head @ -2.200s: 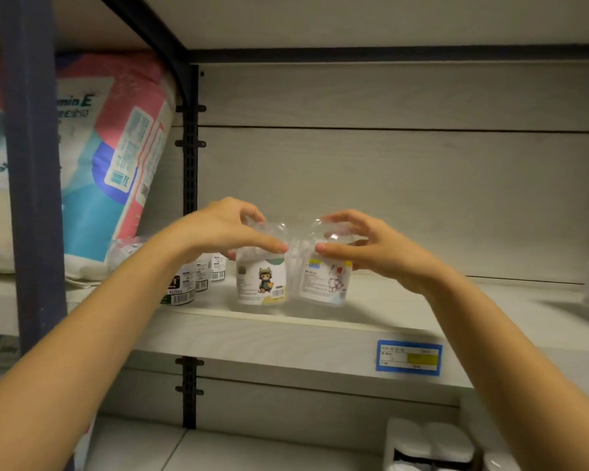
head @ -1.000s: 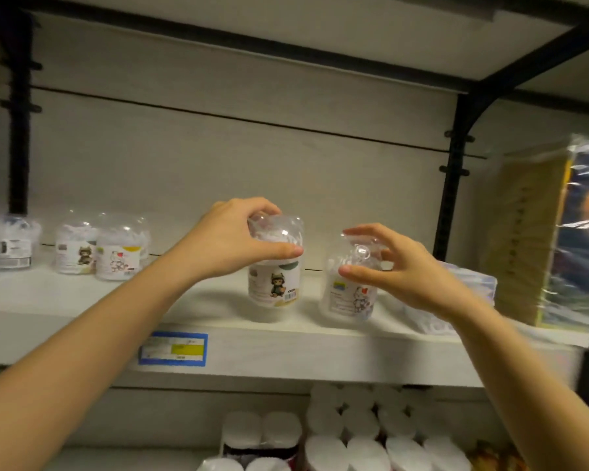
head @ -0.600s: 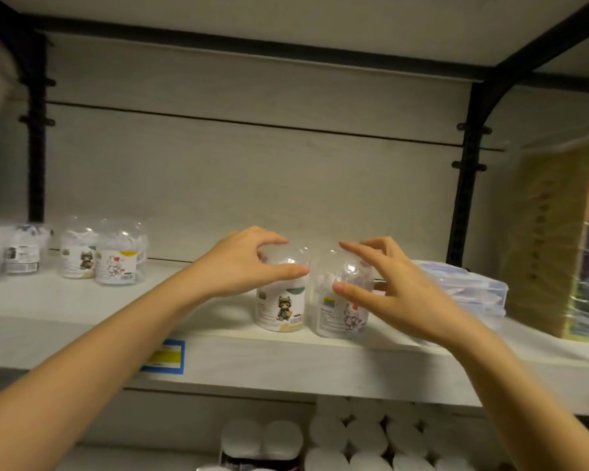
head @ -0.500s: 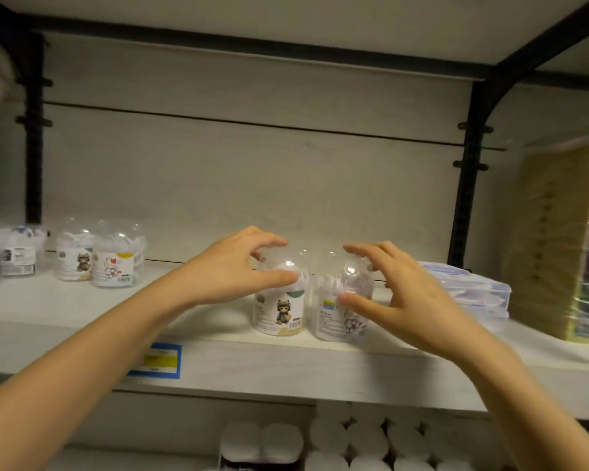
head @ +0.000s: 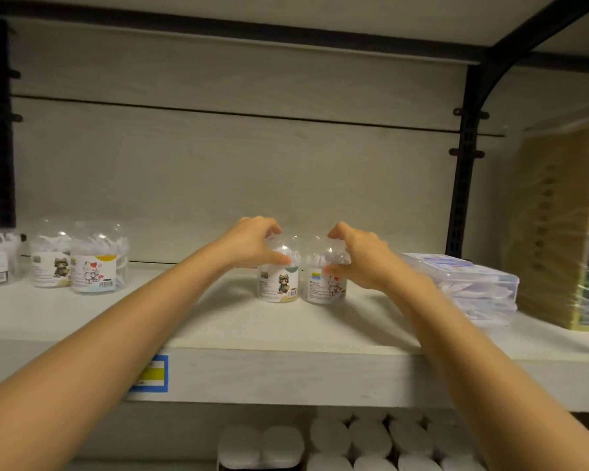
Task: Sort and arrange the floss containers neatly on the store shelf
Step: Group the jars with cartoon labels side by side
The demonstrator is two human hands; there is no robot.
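Note:
Two clear domed floss containers stand side by side on the white shelf [head: 286, 334], towards the back. My left hand [head: 252, 243] grips the dome of the left floss container [head: 279, 283], which has a cat picture on its label. My right hand [head: 357, 256] grips the dome of the right floss container [head: 325, 287], which has a white kitten label. Both containers stand upright on the shelf board and nearly touch each other. At the shelf's left stand three more floss containers [head: 97, 263], close together.
Flat clear plastic boxes [head: 470, 287] are stacked just right of my right hand. A large yellow wrapped pack [head: 565, 229] stands at the far right behind a black upright [head: 463, 185]. A blue price tag [head: 153, 375] sits on the shelf edge. White round lids [head: 351, 440] fill the shelf below.
Both hands pushed the two containers further back on the shelf. My fingers, which had loosened half a second ago, now grip the domes again.

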